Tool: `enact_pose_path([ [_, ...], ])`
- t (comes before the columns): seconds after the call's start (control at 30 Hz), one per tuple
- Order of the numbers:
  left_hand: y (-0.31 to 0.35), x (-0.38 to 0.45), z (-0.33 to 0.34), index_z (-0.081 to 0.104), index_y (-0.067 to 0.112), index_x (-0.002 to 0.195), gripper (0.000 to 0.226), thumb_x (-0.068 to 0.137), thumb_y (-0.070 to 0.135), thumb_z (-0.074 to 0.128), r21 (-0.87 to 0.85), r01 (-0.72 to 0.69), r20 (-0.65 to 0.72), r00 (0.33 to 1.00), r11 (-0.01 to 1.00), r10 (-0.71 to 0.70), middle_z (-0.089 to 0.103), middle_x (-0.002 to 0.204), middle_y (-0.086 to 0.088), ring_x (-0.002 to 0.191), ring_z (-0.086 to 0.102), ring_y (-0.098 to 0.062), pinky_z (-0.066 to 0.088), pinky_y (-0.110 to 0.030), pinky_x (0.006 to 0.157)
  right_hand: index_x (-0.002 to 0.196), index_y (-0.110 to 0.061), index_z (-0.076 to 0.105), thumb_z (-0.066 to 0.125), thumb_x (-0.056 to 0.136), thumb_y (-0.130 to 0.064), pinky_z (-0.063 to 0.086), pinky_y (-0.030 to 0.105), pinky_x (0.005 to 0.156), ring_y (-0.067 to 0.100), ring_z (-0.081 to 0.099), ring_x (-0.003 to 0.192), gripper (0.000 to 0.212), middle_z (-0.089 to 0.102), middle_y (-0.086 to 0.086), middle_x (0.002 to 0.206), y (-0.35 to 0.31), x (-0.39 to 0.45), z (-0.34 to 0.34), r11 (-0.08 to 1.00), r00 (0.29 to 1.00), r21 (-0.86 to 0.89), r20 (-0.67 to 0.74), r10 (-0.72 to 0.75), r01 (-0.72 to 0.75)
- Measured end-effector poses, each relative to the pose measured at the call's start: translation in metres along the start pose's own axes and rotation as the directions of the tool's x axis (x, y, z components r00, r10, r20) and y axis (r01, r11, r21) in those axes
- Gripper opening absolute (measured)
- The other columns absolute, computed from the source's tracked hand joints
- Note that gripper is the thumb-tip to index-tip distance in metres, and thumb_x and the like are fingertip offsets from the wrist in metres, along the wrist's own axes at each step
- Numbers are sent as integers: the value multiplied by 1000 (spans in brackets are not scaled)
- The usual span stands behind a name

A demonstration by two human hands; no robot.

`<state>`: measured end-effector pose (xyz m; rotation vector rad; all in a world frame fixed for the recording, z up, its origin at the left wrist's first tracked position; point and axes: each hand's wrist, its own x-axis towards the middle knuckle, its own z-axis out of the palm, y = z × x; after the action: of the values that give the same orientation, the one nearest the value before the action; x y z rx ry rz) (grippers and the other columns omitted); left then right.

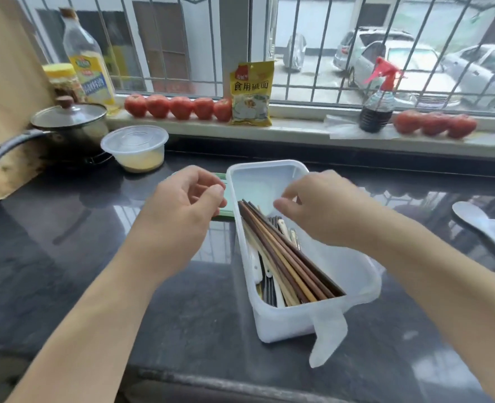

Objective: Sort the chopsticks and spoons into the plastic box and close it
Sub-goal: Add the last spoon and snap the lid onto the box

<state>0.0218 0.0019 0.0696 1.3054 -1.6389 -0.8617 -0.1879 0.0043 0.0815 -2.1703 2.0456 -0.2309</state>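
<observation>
A translucent plastic box (pixel 357 274) stands open on the dark counter, long axis running away from me. Inside lie several brown wooden chopsticks (pixel 284 257), with pale spoon handles (pixel 265 274) beneath them. A clip flap (pixel 327 341) hangs from the box's near end. A green-edged lid (pixel 221 196) lies flat just left of the box's far end. My left hand (pixel 182 207) hovers over that lid, fingers loosely curled, holding nothing. My right hand (pixel 319 207) hovers over the box's far half, fingers apart and empty.
White rice paddles (pixel 485 225) lie at the right on the counter. A lidded plastic bowl (pixel 135 149) and a pot (pixel 69 123) stand at the back left by a cutting board (pixel 5 91). Tomatoes (pixel 179 107), a yellow packet (pixel 250 94), oil bottle (pixel 87 59) and spray bottle (pixel 375 109) line the sill.
</observation>
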Motion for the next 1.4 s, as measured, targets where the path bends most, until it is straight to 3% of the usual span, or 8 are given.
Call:
enact_pose_path([
  [0.17, 73, -20, 34, 67, 29, 98, 14, 102, 21, 56, -108, -185, 71, 979, 977, 193, 74, 87, 11, 85, 71, -8, 60, -39, 82, 85, -19, 72, 51, 99, -33, 55, 37, 70, 20, 65, 72, 29, 70, -3, 75, 56, -26, -17, 940, 903, 341, -411, 126, 24],
  [0.4, 154, -77, 231, 65, 31, 92, 19, 90, 14, 59, -444, -283, 168, 906, 850, 389, 68, 79, 13, 66, 65, -4, 53, -26, 62, 85, -16, 62, 58, 95, -4, 37, 8, 54, -2, 58, 63, 16, 58, -9, 76, 152, -117, 18, 803, 883, 571, -272, 382, -171],
  [0.53, 103, -56, 318, 63, 21, 103, 20, 96, 6, 51, -360, -108, 279, 935, 926, 218, 67, 97, 8, 86, 67, -15, 57, -36, 80, 92, -13, 72, 56, 96, -14, 46, 29, 71, 24, 66, 89, 16, 72, 4, 90, 235, -154, 59, 780, 729, 470, -341, 593, -414],
  [0.67, 33, -56, 341, 61, 20, 94, 26, 95, -1, 45, -309, 161, 351, 935, 937, -45, 65, 89, -7, 67, 62, -17, 55, -42, 58, 112, -10, 73, 56, 93, -5, 41, 41, 93, 42, 56, 105, 26, 66, 19, 110, 317, -168, 65, 734, 513, 360, -540, 667, -576],
  [0.87, 18, -58, 344, 62, 11, 91, 25, 95, -5, 43, -377, 176, 360, 932, 910, -31, 60, 77, -9, 60, 57, -17, 48, -39, 53, 123, -8, 63, 53, 101, -21, 40, 45, 92, 41, 44, 114, 27, 53, 20, 123, 381, -141, 75, 582, 495, 114, -412, 765, -805],
  [1.2, 9, -55, 348, 64, 14, 90, 24, 94, -3, 47, -396, 136, 358, 934, 908, 16, 63, 77, -5, 61, 59, -16, 49, -37, 60, 119, 8, 52, 45, 100, -8, 39, 46, 83, 49, 51, 108, 25, 46, 30, 124, 380, -146, 74, 463, 233, 468, -468, 852, -753],
  [1.27, 7, -55, 349, 66, 16, 94, 22, 97, 2, 49, -418, 119, 356, 934, 901, 42, 66, 80, -3, 65, 62, -17, 51, -39, 63, 110, 3, 58, 44, 104, -15, 39, 44, 82, 44, 54, 104, 23, 55, 26, 115, 361, -142, 68, 574, 304, 555, -505, 808, -602],
  [1.4, 12, -56, 347, 61, 24, 121, 25, 108, 38, 45, -554, 200, 502, 854, 808, 133, 72, 116, 5, 107, 70, -16, 59, -38, 78, 83, -12, 59, 54, 102, -22, 45, 40, 68, 22, 57, 73, 22, 61, 1, 74, 260, -132, 78, 748, 844, 609, -228, 486, -266],
])
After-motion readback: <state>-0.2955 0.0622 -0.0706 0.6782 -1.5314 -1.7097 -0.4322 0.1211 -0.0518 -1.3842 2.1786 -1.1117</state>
